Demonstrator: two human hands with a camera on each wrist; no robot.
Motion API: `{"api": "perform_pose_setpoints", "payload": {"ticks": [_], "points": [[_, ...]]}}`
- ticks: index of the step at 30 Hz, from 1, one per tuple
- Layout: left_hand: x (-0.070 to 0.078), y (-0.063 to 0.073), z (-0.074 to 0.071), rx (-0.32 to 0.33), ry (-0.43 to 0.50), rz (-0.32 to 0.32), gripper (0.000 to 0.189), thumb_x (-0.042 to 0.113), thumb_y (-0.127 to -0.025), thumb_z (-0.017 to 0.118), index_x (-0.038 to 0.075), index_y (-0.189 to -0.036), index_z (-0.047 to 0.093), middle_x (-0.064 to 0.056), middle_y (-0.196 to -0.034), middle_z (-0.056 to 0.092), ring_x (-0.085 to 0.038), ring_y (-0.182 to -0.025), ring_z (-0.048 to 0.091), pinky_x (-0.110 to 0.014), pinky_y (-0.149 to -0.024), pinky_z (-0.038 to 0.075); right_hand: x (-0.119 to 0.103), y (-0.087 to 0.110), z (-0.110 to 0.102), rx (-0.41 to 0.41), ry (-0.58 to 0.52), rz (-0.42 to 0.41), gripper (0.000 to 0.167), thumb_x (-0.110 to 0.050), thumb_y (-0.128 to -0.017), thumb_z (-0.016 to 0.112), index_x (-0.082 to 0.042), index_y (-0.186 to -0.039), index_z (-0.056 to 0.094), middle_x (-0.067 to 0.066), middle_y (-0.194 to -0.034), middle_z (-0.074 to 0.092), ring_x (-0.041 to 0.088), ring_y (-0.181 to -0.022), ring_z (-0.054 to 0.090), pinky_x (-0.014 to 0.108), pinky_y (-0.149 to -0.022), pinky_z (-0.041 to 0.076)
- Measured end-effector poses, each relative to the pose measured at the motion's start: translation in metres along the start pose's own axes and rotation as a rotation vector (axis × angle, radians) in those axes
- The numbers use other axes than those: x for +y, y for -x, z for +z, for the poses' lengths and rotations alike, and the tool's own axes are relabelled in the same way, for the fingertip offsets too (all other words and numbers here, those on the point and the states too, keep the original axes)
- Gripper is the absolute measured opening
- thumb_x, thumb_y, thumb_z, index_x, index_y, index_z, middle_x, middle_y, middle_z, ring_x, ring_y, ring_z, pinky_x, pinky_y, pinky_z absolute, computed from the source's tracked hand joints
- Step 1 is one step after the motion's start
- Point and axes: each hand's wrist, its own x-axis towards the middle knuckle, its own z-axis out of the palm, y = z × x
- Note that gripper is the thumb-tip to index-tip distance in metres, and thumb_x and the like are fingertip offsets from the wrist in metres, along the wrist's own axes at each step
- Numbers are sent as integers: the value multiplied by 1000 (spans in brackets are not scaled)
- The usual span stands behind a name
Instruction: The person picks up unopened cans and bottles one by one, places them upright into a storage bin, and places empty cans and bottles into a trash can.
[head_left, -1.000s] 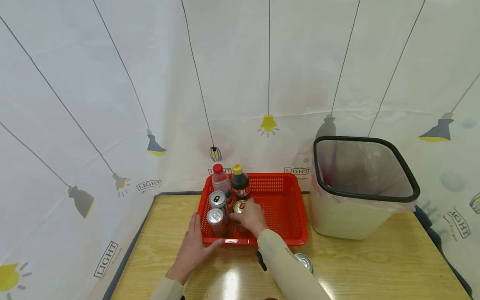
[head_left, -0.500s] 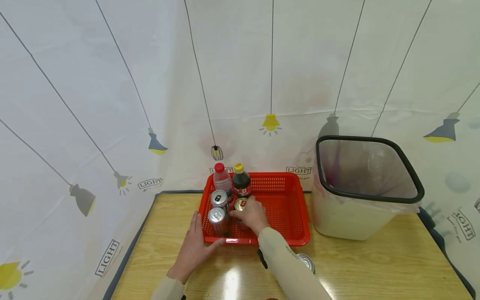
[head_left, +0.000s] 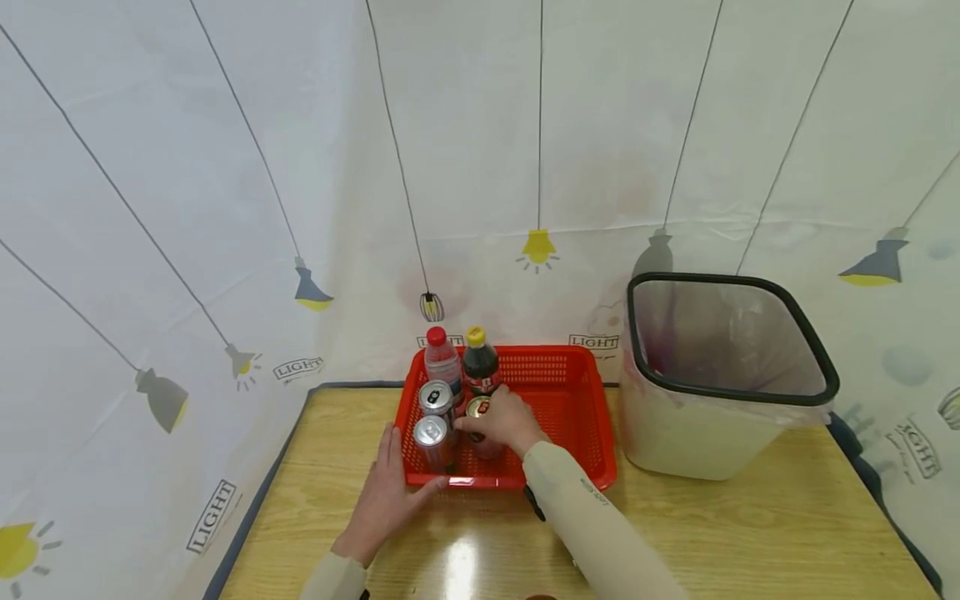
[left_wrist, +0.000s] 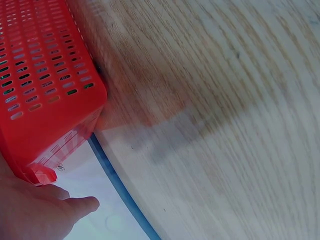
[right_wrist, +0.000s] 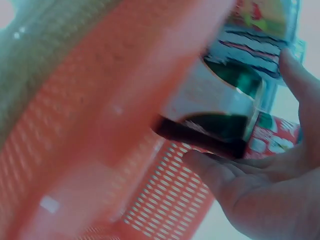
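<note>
Head view gave me the table first, wood-grained, with a patterned curtain hung behind it; on the right stood the bin, black-rimmed and lined with a clear bag, just beside the basket; the basket, red and slotted, sat toward the table's back edge. Inside it, along the left wall, I saw two silver cans one behind the other, and behind them a red-capped bottle and a dark bottle with a yellow cap, all upright. The right hand was inside the basket, its fingers curled round a red can that stood just right of the silver cans and in front of the dark bottle; the right wrist view, blurred, showed me fingers and thumb wrapped about that can above the basket floor. The left hand lay flat on the table with fingers straight, touching the basket's near left corner; the left wrist view showed me its fingers beneath that corner.
</note>
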Motion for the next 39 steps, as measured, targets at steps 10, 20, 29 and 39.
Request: {"api": "perform_pose_setpoints", "payload": {"ticks": [10, 20, 29, 39], "points": [[-5, 1, 0, -1, 9, -12, 123, 64, -87, 74, -5, -163, 6, -26, -170, 5, -53, -149, 25, -63, -118, 30, -21, 17, -40, -126, 56, -65, 75, -54, -87, 80, 0, -132, 56, 12, -106, 69, 26, -91, 66, 50, -89, 57], [-6, 3, 0, 14, 10, 4, 122, 62, -87, 75, -6, -163, 8, -26, -170, 7, -54, -147, 28, -63, -117, 32, -23, 39, -72, -129, 80, -248, 56, -58, -93, 72, -16, -130, 65, -2, -106, 72, 18, -91, 67, 48, -89, 58], [-5, 4, 1, 29, -49, 23, 125, 70, -86, 71, -7, -162, 9, -28, -169, 9, -53, -147, 29, -67, -118, 27, -4, 77, -95, 17, 185, -187, 93, -70, -94, 58, -6, -159, 40, 13, -166, 35, 37, -155, 23, 62, -120, 28], [1, 1, 2, 48, -80, 48, 123, 69, -86, 71, -9, -161, 12, -30, -168, 12, -53, -147, 29, -72, -117, 21, 27, 106, -104, 62, 109, -233, 90, -71, -96, 54, -9, -160, 39, 9, -169, 28, 39, -157, 16, 67, -120, 22]]}}
